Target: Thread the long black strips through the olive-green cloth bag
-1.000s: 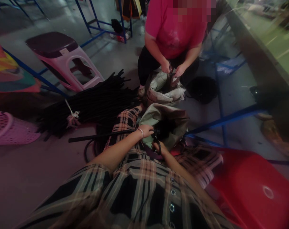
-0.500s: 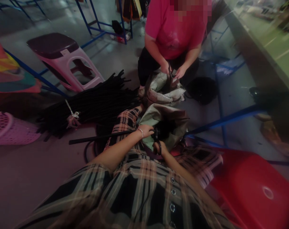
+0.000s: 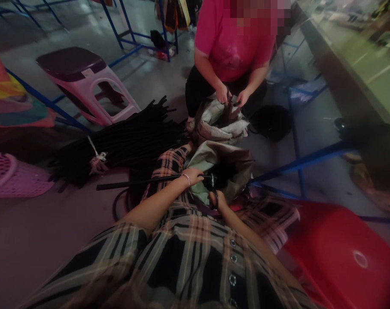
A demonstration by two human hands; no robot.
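Note:
My left hand (image 3: 194, 176) is closed around a thin black rod (image 3: 130, 184), which looks like a foam or rubber tube and sticks out far to the left. Its right end reaches the blades of a pair of scissors (image 3: 213, 182). My right hand (image 3: 217, 199) is closed on the scissors' dark handles. Both hands are over an open greenish-beige sack (image 3: 208, 154) with dark pieces inside, too dim to make out singly. A tied bundle of similar black tubes (image 3: 127, 137) lies left of my knee.
Opposite me a person in a pink shirt (image 3: 235, 38) works over a whitish sack (image 3: 220, 128). A pink stool (image 3: 85, 86) and pink basket (image 3: 14, 176) stand left. Blue frame legs (image 3: 298, 163) and a red stool (image 3: 339, 253) are on the right.
The tube's left end has shifted slightly right, and my left hand has moved a little left along it toward the scissors. The other person's hands have moved slightly.

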